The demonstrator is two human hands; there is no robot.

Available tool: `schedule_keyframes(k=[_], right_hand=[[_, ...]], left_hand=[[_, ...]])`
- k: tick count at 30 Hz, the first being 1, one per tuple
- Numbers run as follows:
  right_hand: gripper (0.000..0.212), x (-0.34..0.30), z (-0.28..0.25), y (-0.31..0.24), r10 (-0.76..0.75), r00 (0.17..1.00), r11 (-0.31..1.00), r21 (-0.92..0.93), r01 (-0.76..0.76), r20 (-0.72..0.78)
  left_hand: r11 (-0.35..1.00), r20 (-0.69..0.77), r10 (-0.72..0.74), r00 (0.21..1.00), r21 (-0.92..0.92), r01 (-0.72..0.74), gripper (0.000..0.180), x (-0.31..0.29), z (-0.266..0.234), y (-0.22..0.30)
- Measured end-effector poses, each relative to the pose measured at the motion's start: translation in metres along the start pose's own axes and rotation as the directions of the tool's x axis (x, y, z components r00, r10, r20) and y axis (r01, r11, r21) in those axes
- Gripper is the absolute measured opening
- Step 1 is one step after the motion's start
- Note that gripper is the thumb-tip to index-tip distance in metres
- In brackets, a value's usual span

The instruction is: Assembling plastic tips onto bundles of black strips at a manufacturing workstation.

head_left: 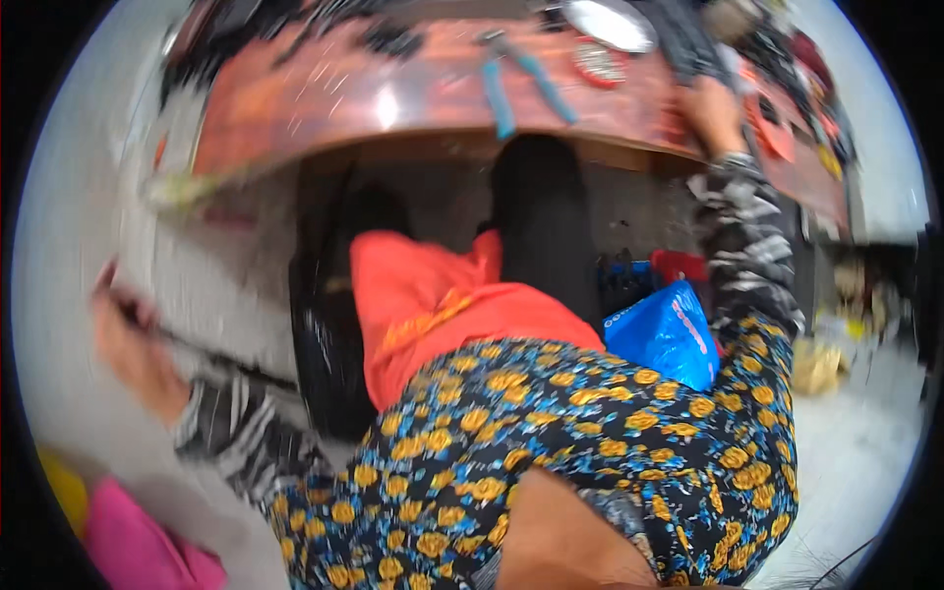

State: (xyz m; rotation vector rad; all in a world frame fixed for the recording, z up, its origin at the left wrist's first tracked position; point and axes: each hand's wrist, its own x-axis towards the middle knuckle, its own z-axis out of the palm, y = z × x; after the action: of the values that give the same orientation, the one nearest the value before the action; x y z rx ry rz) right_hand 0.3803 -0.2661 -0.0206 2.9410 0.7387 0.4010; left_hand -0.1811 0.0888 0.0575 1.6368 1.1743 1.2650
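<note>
My left hand point(143, 356) is stretched out low on the left, beside the chair and away from the table, smeared by motion. A thin dark strand point(231, 362) runs from near its fingers toward the black chair; whether the hand grips it I cannot make out. At the table's right side, my right hand point(713, 113) is at the near edge with fingers curled at the end of a long black bundle point(685, 41), perhaps cables or cloth. Pliers with teal handles point(526, 84) lie spread on the table, next to a round red-rimmed container of small pale pieces point(600, 65).
The reddish-brown table point(324, 98) curves across the front, with a white plate point(612, 24) and black parts point(391, 39) on it. An orange-red piece point(772, 128) lies right of my right hand. A blue plastic bag point(667, 334) is by my lap; pink cloth point(143, 541) is lower left.
</note>
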Motion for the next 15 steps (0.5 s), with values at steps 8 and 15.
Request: schedule_keyframes(k=[8,15], right_hand=[[0.034,0.013,0.023,0.030,-0.146,0.989,0.958,-0.247,0.148,0.026],[0.033,0.020,0.010,0.033,-0.274,0.961,0.941,-0.199,0.274,0.031]], left_hand=[[0.926,0.248,-0.378,0.892,0.118,0.360,0.029,-0.060,-0.003,-0.179],[0.823,0.290,-0.543,0.788,0.372,0.429,0.039,-0.139,0.022,-0.336]])
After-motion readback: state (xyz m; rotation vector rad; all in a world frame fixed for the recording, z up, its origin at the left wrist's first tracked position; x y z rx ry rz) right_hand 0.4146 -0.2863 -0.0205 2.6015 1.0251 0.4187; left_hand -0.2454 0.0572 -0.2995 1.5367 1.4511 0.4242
